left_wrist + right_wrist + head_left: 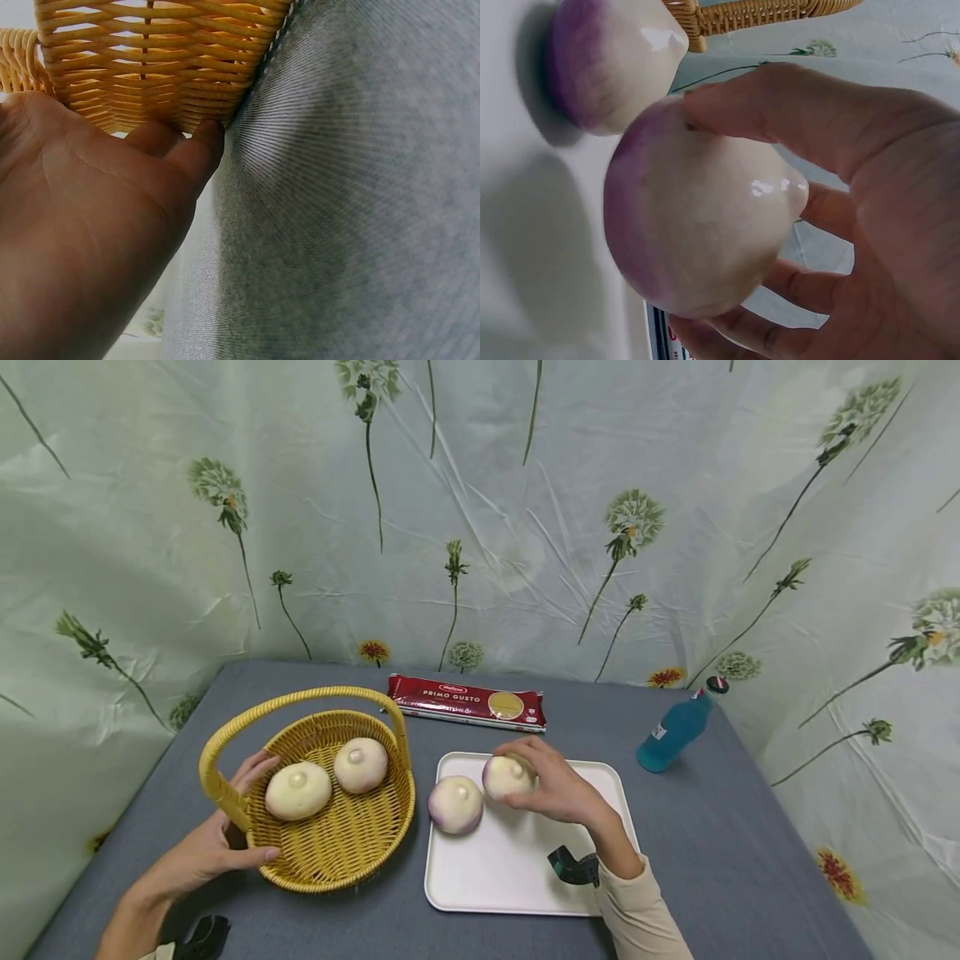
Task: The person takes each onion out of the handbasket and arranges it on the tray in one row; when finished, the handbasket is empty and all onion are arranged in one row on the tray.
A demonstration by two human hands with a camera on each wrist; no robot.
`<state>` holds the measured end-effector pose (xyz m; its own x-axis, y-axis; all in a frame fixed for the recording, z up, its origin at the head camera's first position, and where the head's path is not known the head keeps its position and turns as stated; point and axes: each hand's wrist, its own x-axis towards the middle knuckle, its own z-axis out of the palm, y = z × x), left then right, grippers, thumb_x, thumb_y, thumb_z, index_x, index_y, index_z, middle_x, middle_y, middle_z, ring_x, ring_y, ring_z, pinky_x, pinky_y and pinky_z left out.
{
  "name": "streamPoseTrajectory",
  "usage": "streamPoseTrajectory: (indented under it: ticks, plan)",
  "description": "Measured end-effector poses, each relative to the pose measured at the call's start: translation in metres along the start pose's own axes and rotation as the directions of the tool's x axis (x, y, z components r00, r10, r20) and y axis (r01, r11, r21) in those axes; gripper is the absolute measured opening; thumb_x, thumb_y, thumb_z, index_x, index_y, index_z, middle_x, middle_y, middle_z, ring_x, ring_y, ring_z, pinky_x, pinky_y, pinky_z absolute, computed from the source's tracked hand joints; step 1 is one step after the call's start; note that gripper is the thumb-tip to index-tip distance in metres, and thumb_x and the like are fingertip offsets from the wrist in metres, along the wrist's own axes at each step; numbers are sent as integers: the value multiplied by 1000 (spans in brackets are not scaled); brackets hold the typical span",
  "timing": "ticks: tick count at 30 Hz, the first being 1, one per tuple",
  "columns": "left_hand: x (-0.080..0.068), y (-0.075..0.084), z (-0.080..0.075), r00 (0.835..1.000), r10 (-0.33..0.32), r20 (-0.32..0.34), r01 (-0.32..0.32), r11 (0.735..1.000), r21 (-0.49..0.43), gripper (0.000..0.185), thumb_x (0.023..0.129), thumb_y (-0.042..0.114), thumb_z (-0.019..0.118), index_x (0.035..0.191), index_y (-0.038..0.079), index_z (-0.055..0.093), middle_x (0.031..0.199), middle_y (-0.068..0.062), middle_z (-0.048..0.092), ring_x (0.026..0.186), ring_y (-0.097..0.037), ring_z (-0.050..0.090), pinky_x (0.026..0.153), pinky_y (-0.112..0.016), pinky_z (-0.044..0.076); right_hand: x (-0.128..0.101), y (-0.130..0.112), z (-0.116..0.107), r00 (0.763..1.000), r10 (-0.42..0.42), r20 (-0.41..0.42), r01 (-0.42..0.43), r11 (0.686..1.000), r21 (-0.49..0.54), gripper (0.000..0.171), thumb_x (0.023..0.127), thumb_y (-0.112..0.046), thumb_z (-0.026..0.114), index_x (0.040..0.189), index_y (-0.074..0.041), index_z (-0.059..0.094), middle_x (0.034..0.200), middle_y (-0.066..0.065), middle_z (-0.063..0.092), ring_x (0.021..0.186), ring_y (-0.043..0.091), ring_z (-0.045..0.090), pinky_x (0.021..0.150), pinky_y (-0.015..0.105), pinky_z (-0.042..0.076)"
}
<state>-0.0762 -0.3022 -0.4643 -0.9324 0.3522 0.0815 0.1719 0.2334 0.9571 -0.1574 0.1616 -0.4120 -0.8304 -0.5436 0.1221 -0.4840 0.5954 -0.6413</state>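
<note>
My right hand holds a purple-and-white turnip between thumb and fingers, slightly above the white tray; its shadow falls on the tray in the right wrist view. Another turnip sits at the tray's left edge. On the left, my left hand grips the side of a yellow wicker basket, thumb at the near rim and fingers farther back. Two pale turnips, one on the left and one behind it, lie inside. The left wrist view shows fingers against the woven wall.
A red pasta packet lies behind the tray and basket. At the right back stands a blue bottle with a dark cap. The basket's tall handle arches over its opening. A floral curtain hangs behind the grey table.
</note>
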Motion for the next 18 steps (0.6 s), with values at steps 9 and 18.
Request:
streamPoseTrajectory:
  ticks: [9, 18]
  plan:
    - [0, 0, 1, 1000, -23, -5, 23, 1000, -14, 106, 83, -8, 72, 162, 18, 7, 167, 5, -17, 138, 18, -3, 111, -12, 5, 0, 2, 3, 999, 32, 36, -30, 998, -57, 57, 78, -23, 85, 129, -10, 64, 126, 9, 60, 118, 27, 55, 95, 48, 46]
    - [1, 0, 0, 999, -39, -10, 38, 997, -60, 107, 82, -8, 73, 162, 19, 8, 166, 7, -17, 140, 12, -8, 100, -75, -16, 1, 4, 7, 995, 58, 80, -48, 992, -121, 54, 77, -20, 86, 125, -8, 65, 125, 12, 60, 117, 31, 54, 96, 52, 45]
